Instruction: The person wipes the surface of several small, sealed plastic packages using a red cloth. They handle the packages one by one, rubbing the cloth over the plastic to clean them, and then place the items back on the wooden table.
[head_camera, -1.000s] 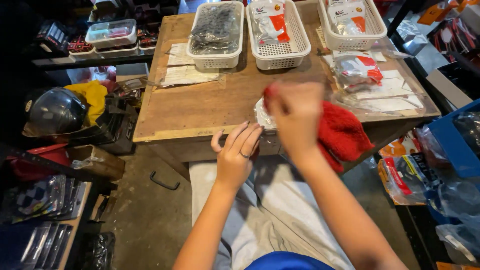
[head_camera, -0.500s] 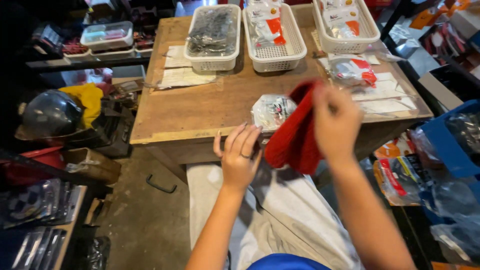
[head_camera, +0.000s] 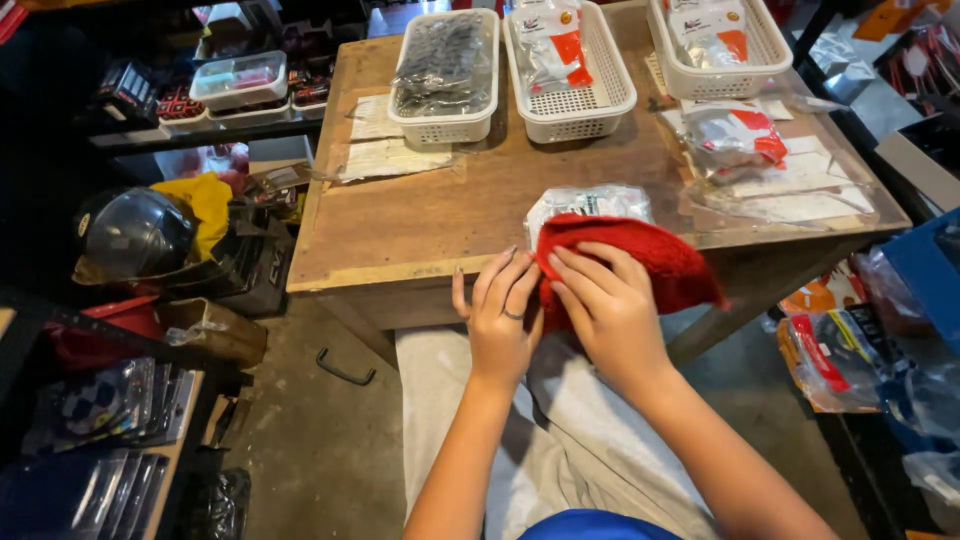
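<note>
Table: the wooden table (head_camera: 440, 215) is a worn, scuffed slab of brown board, rectangular, its near edge facing the person's lap.
Baskets: three white plastic baskets with perforated walls stand in a row along the far edge — the left basket (head_camera: 447, 125) holds dark bagged parts, the middle basket (head_camera: 578, 105) and the right basket (head_camera: 722, 78) hold clear packets with red and white inside.
Plastic sheets: flat clear sleeves (head_camera: 790, 190) with pale paper lie by the right edge, with a bulging clear packet (head_camera: 732, 135) of red and white on top of them.
Cloth: the red cloth (head_camera: 655, 262) is thick and fuzzy, like terry, bunched in a soft mound at the near edge, right of the middle, part of it hanging over the edge.
Bag: a crinkled clear bag (head_camera: 590, 203) with grey contents lies just behind the cloth, touching it.
Right hand: the right hand (head_camera: 610, 310) lies palm down on the cloth's near left part — fingers spread a little and pressed into the pile, the cloth under the fingertips and reaching away to the right.
Left hand: the left hand (head_camera: 500, 320) rests at the near edge just left of the cloth, fingers close together and pointing up, a ring on one; the fingertips meet the cloth's left corner, gripping nothing that I can see.
</note>
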